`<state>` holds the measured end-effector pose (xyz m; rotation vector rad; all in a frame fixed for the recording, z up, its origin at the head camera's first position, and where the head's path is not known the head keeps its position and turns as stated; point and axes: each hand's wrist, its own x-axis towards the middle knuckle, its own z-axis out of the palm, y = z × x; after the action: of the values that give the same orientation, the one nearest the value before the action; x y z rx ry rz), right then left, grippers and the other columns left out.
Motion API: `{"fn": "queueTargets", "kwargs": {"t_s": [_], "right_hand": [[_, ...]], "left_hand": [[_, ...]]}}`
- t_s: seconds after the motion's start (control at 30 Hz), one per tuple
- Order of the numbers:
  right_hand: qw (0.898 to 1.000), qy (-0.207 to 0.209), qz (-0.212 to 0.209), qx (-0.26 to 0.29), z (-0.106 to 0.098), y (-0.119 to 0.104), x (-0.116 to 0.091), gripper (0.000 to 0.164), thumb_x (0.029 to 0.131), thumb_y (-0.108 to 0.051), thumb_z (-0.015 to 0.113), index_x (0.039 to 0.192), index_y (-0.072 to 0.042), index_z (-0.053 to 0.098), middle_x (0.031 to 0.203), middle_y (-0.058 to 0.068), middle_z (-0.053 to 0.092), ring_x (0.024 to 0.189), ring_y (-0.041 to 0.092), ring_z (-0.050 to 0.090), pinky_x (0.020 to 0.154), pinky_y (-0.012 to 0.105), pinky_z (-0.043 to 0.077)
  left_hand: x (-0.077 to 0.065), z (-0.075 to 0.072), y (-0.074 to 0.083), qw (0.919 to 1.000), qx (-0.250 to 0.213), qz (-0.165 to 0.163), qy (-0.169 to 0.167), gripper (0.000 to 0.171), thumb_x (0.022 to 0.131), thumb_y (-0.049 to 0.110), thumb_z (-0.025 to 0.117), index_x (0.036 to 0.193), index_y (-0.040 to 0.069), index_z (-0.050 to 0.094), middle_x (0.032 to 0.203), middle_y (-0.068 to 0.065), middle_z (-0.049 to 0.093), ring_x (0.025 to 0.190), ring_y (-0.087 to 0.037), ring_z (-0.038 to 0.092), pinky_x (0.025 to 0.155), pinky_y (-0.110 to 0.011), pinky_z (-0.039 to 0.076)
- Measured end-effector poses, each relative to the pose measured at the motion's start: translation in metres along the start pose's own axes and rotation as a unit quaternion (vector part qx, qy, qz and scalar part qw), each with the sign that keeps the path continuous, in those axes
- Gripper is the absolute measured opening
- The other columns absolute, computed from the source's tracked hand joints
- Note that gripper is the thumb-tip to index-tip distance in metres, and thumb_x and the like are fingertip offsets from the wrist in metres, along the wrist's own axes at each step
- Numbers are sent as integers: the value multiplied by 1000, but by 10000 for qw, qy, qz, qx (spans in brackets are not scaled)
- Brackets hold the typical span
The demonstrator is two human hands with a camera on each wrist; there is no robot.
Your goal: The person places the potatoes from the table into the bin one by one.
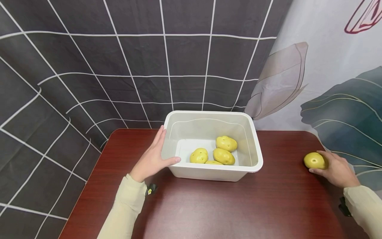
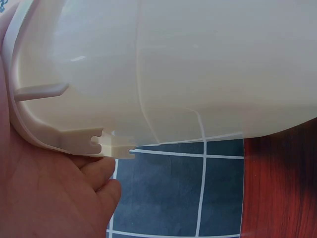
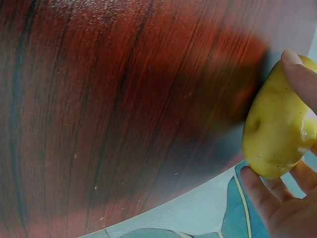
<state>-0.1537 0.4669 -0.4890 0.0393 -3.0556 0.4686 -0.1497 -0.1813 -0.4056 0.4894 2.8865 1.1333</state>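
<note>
Near the table's right edge, my right hand (image 1: 339,169) grips a yellow potato (image 1: 314,160). In the right wrist view the thumb presses one side of the potato (image 3: 275,119) and the fingers support the other. Whether it touches the table cannot be told. A white plastic bin (image 1: 209,168) stands at the middle of the table, with several potatoes (image 1: 225,143) on its floor. My left hand (image 1: 152,158) rests against the bin's left front corner, fingers straight along the left rim and thumb along the front. The left wrist view shows the hand beside the bin's rim and outer wall (image 2: 198,59).
Both hands and the bin are over a reddish-brown wooden table (image 1: 191,209). Behind and to the left hangs a dark cloth with white grid lines (image 1: 143,59). A pale curtain with leaf prints (image 1: 325,63) hangs at the right, close to the right hand.
</note>
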Motion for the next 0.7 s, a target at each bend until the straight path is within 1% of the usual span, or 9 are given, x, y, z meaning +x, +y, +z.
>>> {"fn": "queueTargets", "kwargs": {"t_s": [0.23,0.43,0.7], "right_hand": [[10000,76,-48,-44,0,-1,0,86,74,-26,89,133,14,41,126,49,39,109,66,35,89,77,29],[9998,110,-71,-114,-1,-3,-1,85,78,-32,87,133,14,41,125,48,40,109,65,36,90,75,30],[9997,172,-66,-163,-3,-6,1,85,82,-43,82,131,15,43,120,44,45,100,58,46,79,69,39]], "left_hand": [[0,0,-1,10000,-40,13,4,114,83,60,75,162,8,11,169,1,0,152,-25,20,115,-50,32],[0,0,0,10000,-40,19,14,114,83,59,75,162,7,11,169,-1,1,151,-26,20,115,-50,32],[-1,0,0,10000,-64,-14,4,114,83,59,75,162,8,11,169,1,1,151,-26,20,115,-50,32]]}}
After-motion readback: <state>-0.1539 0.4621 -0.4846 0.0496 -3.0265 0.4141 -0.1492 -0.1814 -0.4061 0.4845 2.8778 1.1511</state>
